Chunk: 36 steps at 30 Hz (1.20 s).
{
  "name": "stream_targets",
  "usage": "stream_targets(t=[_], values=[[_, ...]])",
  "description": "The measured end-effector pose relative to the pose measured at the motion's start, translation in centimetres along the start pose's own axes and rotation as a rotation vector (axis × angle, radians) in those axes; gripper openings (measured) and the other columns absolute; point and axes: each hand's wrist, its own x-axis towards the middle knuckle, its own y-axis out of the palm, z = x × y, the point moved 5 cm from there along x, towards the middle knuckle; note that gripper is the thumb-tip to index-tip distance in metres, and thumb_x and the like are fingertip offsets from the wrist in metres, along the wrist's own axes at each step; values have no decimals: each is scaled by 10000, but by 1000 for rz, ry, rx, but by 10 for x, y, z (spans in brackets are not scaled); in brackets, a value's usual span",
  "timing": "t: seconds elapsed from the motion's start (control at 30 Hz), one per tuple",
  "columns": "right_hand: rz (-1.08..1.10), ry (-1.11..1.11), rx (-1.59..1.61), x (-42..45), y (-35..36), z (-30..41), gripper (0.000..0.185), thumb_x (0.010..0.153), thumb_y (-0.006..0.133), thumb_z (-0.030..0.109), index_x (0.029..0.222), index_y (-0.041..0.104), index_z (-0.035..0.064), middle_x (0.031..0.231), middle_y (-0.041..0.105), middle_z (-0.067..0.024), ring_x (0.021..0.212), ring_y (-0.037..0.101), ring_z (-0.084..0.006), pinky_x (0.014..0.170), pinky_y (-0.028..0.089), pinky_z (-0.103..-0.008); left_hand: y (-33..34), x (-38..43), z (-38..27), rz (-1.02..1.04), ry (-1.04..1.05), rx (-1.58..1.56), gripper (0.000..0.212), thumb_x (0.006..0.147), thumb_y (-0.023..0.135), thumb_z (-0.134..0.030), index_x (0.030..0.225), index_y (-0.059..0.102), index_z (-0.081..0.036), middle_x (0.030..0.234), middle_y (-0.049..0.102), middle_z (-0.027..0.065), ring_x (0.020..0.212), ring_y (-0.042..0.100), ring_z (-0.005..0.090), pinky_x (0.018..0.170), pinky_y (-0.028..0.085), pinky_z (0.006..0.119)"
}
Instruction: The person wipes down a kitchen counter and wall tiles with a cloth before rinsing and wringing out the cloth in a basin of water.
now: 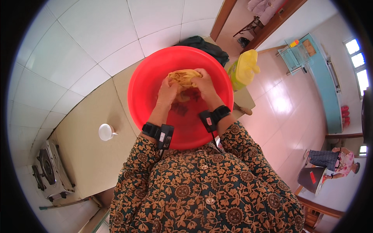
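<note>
A large red plastic basin [145,116] stands right in front of me. Inside its rim, both of my hands grip a bunched yellow cloth [184,78]. My left hand [169,91] has the cloth's left side, fingers curled into the folds. On the opposite side my right hand [205,84] pinches it between thumb and fingers. Part of the cloth hangs below the hands towards the basin's floor. Dark patches [179,109] show at the bottom of the basin; I cannot tell what they are. Each wrist wears a black strap with a small box.
A white cup [106,132] sits on the beige counter [90,163], left of the basin. A gas stove [51,171] lies further left. Dark fabric [201,46] is bundled behind the basin. A yellow jug [244,70] stands to the right. Across the room, a person [335,160] is beside a large container [310,179].
</note>
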Motion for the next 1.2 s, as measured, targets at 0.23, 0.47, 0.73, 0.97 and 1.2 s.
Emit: stream_targets(t=[0.23, 0.47, 0.73, 0.97, 1.2], values=[[124, -65, 733, -16, 5, 46, 426, 810, 535, -33, 1229, 487, 33, 1136, 575, -101, 1014, 596, -210, 865, 514, -328, 36, -33, -27, 583, -34, -138, 360, 885, 545, -170, 1193, 529, 17, 989, 642, 88, 865, 632, 148, 715, 527, 270], [295, -66, 538, -25, 15, 74, 504, 802, 525, -48, 1292, 440, 38, 1175, 566, -129, 1048, 587, -213, 901, 502, -327, -6, -13, -33, 53, 53, -327, 232, 881, 482, -79, 1086, 563, -6, 967, 622, 67, 838, 574, 141, 738, 476, 257], [754, 143, -364, -63, 79, -11, 268, 835, 597, 147, 1072, 537, 36, 925, 608, -91, 822, 597, -222, 677, 467, -348, -37, -2, -18, -369, 143, -675, 184, 893, 497, -83, 1066, 556, -94, 996, 652, 45, 826, 573, 96, 712, 423, 232], [866, 101, -600, -75, 76, -1, 274, 825, 612, 156, 1061, 556, 29, 891, 626, -138, 825, 593, -241, 714, 467, -354, -31, -7, -21, -230, 71, -724, 152, 895, 486, -68, 1028, 559, -68, 945, 644, 56, 805, 576, 107, 687, 450, 221], [872, -1, -684, -74, 74, 17, 236, 866, 564, 114, 1097, 557, 65, 916, 638, -57, 819, 590, -163, 712, 481, -290, -16, -4, -16, -55, 83, -630, 189, 901, 526, -129, 1070, 577, -63, 947, 655, 68, 813, 612, 147, 688, 469, 236]])
